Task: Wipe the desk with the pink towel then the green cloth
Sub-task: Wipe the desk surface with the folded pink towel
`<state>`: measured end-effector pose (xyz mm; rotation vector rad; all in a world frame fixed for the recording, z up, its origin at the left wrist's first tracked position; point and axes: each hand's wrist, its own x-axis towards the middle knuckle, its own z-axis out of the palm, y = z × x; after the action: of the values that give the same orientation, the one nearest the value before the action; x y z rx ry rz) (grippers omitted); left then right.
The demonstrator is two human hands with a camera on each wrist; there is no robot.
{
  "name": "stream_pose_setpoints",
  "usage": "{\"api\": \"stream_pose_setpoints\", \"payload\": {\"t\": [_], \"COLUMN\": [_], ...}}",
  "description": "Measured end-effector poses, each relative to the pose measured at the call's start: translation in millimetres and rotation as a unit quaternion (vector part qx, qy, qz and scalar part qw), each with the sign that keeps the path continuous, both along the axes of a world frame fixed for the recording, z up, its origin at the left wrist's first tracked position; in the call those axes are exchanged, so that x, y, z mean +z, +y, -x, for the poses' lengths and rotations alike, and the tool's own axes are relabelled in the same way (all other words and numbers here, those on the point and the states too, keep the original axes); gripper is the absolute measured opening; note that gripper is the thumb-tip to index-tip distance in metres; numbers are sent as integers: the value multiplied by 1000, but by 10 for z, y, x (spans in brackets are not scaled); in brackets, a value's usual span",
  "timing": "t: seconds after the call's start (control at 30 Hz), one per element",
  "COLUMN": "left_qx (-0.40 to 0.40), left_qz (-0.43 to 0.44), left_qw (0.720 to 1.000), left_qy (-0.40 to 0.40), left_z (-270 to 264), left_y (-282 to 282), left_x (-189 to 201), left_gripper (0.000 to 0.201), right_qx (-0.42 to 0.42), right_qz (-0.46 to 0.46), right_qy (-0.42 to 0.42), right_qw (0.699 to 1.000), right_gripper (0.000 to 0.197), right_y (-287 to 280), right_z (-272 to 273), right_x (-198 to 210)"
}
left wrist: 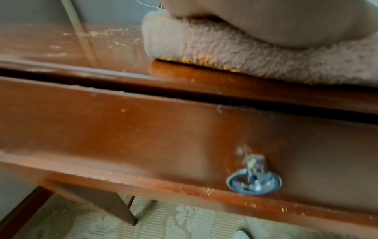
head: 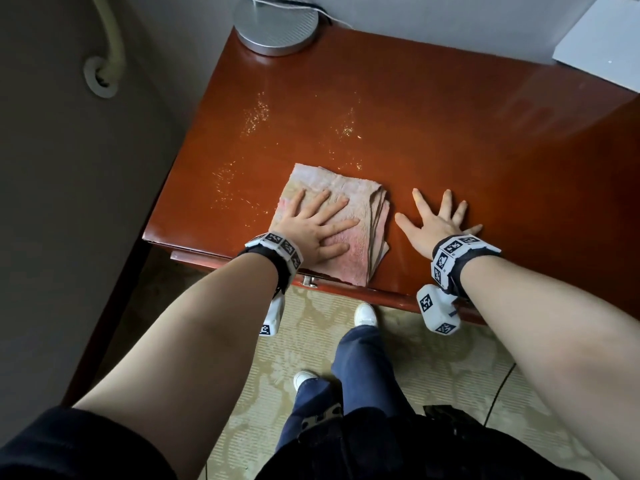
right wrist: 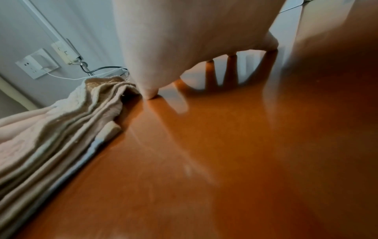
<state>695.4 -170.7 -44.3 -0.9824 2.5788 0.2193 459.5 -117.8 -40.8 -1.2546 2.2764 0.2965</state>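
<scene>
The left hand [head: 311, 226], fingers spread flat, is pressing the folded pink terry towel [head: 349, 202] onto the glossy red-brown wooden desk [head: 450, 133] near its front edge; the right hand [head: 438, 223] is resting splayed just beside it. Pale crumbs [head: 256, 112] are remaining; no green cloth is showing.

Lamp base [head: 276, 24] far back; wall socket [right wrist: 37, 64] w/ charger.

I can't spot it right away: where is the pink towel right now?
In the head view the pink towel lies folded at the desk's near-left edge, pressed flat under the left hand. The right hand rests on bare wood just beside it.
</scene>
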Motion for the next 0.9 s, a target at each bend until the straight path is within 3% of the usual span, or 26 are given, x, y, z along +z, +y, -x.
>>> {"api": "stream_pose_setpoints", "payload": {"t": [0.33, 0.9], "left_qx": [26, 21], "left_qz": [12, 54], "left_qw": [1000, 998], "left_qy": [-2, 3], "left_z": [481, 1425], "left_y": [-755, -2637], "left_x": [2, 106], "left_gripper": [58, 61], "right_qx": [-15, -56], "right_qz": [3, 18], "right_qy": [-2, -10], "right_qw": [1000, 998], "right_gripper": [68, 57], "right_y": [-627, -2379], "right_z": [224, 959], "right_x": [-19, 21]}}
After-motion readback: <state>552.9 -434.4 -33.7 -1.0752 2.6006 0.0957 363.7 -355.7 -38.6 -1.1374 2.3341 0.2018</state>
